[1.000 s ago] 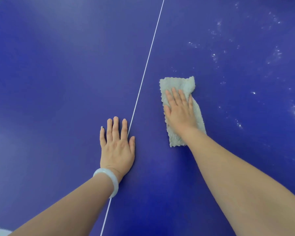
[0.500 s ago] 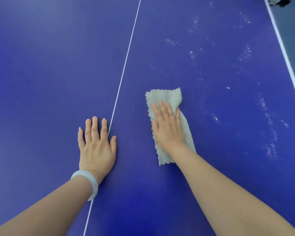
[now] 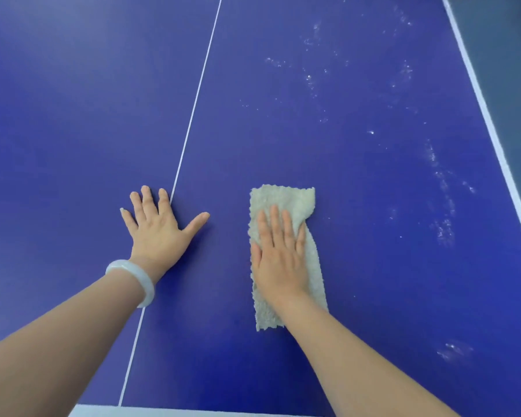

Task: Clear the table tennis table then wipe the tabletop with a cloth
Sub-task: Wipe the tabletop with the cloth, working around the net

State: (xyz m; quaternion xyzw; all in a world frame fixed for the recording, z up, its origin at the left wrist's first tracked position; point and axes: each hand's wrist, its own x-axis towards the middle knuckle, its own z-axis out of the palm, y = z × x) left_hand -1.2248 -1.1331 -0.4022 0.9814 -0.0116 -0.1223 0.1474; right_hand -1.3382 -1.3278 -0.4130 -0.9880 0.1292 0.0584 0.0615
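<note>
A pale grey-beige fluffy cloth (image 3: 286,203) lies flat on the blue table tennis tabletop (image 3: 373,176), right of the white centre line (image 3: 193,115). My right hand (image 3: 278,254) presses on the cloth with straight fingers, covering its middle. My left hand (image 3: 157,227) rests flat on the bare tabletop over the centre line, fingers spread, a white bangle on the wrist. White dusty smears (image 3: 439,176) speckle the tabletop to the right of the cloth and farther away.
The table's white right edge line (image 3: 494,139) runs diagonally at the right, with grey floor (image 3: 512,70) beyond it. The near white edge (image 3: 193,412) shows at the bottom.
My right hand has drawn the cloth back toward me along the table. My left thumb has spread out. The view has shifted, so the right and near edges now show.
</note>
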